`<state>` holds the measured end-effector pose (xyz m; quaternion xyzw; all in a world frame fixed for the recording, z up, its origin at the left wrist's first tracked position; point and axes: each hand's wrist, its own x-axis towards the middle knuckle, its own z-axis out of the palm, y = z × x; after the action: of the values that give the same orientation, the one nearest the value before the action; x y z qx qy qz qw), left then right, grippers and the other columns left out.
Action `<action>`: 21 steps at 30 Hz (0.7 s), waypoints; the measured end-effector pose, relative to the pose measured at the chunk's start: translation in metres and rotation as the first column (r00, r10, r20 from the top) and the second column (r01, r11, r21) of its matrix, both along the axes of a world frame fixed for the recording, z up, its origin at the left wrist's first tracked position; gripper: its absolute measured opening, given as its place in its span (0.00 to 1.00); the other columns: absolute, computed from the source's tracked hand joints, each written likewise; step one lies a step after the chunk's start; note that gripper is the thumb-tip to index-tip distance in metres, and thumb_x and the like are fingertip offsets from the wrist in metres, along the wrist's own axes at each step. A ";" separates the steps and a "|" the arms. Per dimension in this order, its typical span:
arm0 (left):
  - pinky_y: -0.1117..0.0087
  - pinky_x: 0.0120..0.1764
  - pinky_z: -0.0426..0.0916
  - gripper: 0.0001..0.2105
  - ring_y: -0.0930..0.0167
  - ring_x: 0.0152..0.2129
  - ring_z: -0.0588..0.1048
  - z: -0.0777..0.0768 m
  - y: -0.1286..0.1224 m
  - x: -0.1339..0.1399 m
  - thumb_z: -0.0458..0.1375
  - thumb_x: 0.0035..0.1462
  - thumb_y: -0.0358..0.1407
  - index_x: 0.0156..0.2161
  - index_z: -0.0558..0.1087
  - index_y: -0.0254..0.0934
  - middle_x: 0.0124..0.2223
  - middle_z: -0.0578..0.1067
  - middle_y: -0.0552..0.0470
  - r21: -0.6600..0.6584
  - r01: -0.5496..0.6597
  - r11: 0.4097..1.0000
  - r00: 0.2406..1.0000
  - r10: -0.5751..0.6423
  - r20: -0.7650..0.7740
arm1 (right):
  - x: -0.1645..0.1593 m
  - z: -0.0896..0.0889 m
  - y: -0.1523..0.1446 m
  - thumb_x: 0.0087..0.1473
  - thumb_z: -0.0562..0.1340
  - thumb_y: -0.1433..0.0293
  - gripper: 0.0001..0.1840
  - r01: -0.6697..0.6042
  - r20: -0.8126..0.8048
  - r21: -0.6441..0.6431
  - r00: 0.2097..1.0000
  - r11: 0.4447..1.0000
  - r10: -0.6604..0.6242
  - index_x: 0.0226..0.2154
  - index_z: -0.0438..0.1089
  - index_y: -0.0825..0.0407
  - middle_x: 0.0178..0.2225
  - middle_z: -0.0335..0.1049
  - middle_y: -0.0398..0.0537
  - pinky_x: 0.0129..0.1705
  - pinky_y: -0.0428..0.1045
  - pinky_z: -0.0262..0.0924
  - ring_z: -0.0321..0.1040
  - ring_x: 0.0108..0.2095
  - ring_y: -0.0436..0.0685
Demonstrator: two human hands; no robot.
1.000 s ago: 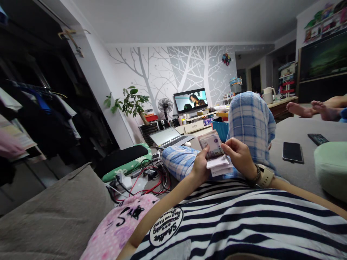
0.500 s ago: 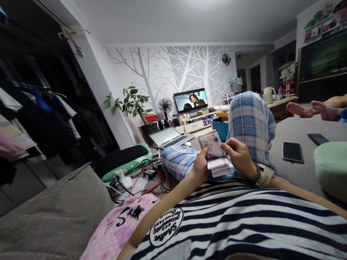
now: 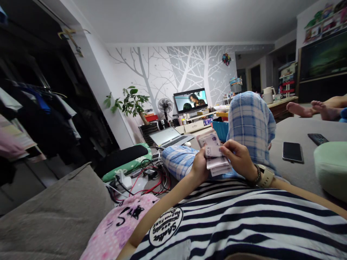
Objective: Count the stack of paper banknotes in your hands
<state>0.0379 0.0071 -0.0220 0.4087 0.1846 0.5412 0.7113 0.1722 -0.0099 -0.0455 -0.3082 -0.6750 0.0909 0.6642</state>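
1. The left hand is gripping a bundle of banknotes firmly, thumb lying over the near side; a figure 5 is showing on the notes.
2. The right hand is pinching the right edge of a note narrowly between thumb and forefinger.
3. The bundle is sitting between both hands, above the lap, with several note ends fanning down toward the wearer.
4. A beaded bracelet and a pale watch are circling the right wrist.
5. The wearer is reclining in a striped shirt and blue plaid trousers, the right knee rising beyond the hands.
6. To the left, tangled cables are lying near a pink cloth; an open laptop is resting farther off.
7. To the right, a phone and a remote control are lying on a grey surface, near another person's bare feet.
8. At the far wall, a television is glowing beside a fan and a leafy plant.
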 end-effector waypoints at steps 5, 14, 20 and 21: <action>0.61 0.44 0.72 0.16 0.63 0.34 0.78 0.000 0.000 0.000 0.56 0.55 0.40 0.45 0.73 0.32 0.37 0.79 0.45 0.018 0.002 1.000 1.000 -0.002 0.001 | 0.001 0.000 0.000 0.58 0.60 0.62 0.13 -0.008 0.006 -0.003 1.000 1.000 0.008 0.26 0.65 0.52 0.22 0.60 0.39 0.26 0.46 0.52 0.55 0.23 0.48; 0.61 0.45 0.72 0.16 0.63 0.35 0.78 -0.001 0.000 0.000 0.55 0.55 0.39 0.46 0.73 0.32 0.37 0.79 0.45 0.025 0.001 1.000 1.000 -0.001 0.005 | 0.000 0.001 -0.002 0.58 0.59 0.61 0.12 -0.029 0.004 -0.009 1.000 1.000 0.029 0.28 0.68 0.51 0.23 0.63 0.41 0.28 0.46 0.55 0.59 0.24 0.50; 0.60 0.44 0.72 0.17 0.62 0.34 0.79 0.003 -0.003 0.001 0.56 0.54 0.41 0.46 0.73 0.32 0.37 0.80 0.45 0.011 0.011 1.000 1.000 -0.011 -0.005 | 0.000 0.002 -0.002 0.57 0.59 0.59 0.13 -0.028 0.004 -0.031 1.000 0.999 0.028 0.28 0.68 0.51 0.24 0.64 0.42 0.28 0.46 0.56 0.59 0.25 0.51; 0.60 0.44 0.72 0.18 0.61 0.35 0.79 0.004 -0.004 0.001 0.56 0.54 0.41 0.46 0.73 0.32 0.37 0.80 0.45 0.008 0.015 1.000 1.000 -0.015 -0.005 | 0.000 0.001 -0.002 0.58 0.59 0.59 0.13 -0.029 0.005 -0.030 1.000 0.999 0.029 0.28 0.68 0.51 0.24 0.64 0.42 0.28 0.47 0.55 0.59 0.25 0.51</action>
<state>0.0392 0.0031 -0.0183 0.4141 0.1810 0.5357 0.7133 0.1718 -0.0116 -0.0443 -0.3088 -0.6798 0.1098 0.6562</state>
